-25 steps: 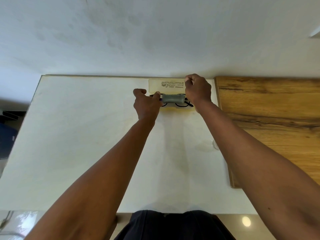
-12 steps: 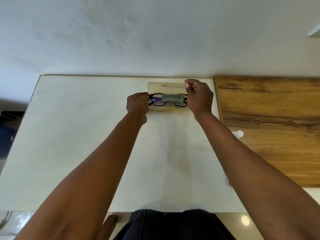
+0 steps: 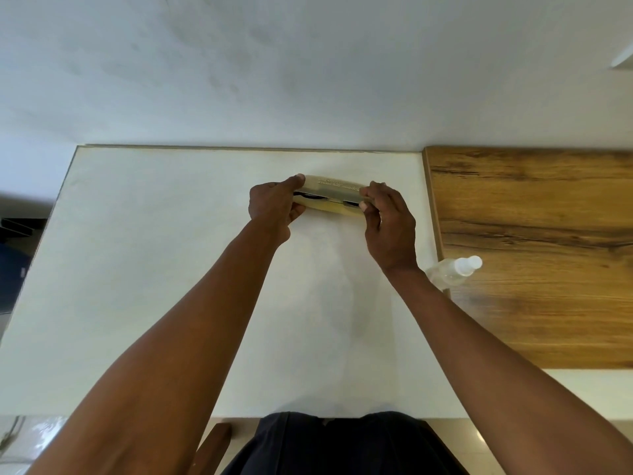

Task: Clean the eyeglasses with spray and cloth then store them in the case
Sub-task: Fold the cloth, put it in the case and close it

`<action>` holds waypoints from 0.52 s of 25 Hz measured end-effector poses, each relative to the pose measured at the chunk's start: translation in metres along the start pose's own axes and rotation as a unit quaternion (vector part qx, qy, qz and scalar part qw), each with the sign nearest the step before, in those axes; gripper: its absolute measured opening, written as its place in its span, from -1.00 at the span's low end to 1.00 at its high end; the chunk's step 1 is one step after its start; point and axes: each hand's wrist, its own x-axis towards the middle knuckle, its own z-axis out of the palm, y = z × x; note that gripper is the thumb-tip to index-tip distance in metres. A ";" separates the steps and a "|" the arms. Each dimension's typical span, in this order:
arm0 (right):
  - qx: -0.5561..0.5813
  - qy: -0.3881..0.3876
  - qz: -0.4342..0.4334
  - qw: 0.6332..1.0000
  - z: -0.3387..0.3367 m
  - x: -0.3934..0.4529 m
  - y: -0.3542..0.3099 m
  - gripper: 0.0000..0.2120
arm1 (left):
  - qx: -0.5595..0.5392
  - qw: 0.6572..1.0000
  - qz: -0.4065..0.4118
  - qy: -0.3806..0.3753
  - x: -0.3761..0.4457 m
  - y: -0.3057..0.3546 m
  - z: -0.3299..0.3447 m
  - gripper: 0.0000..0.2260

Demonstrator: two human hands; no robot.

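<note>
Both hands, left hand (image 3: 272,205) and right hand (image 3: 383,217), grip the ends of the pale-yellow hinged plastic eyeglass case (image 3: 334,197) at the white table's (image 3: 154,252) far middle, folding its lid over black-framed eyeglasses (image 3: 310,199). Storing seems nearly done; next, press it closed.

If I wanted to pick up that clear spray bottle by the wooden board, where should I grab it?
Probably round the spray bottle's wider clear body, coming from above with fingers across its width. It lies on its side, cap pointing right over the wooden board; the cap end is narrow, and the right forearm hides the base.
</note>
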 end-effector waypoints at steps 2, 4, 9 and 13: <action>-0.011 -0.014 -0.009 1.000 0.001 -0.002 0.002 -0.79 | -0.010 1.000 -0.003 0.004 0.000 -0.001 -0.001 -0.84; -0.022 -0.039 -0.007 0.999 0.001 -0.004 0.003 -0.76 | -0.013 1.000 -0.005 0.008 -0.002 -0.002 -0.001 -0.86; -0.106 -0.108 -0.012 0.988 0.002 -0.001 0.002 -0.52 | -0.027 1.000 -0.002 0.007 -0.004 0.001 -0.002 -0.86; -0.164 -0.133 -0.043 0.977 0.002 0.007 0.004 -0.49 | 0.125 0.989 0.082 0.015 -0.007 -0.002 -0.001 -0.87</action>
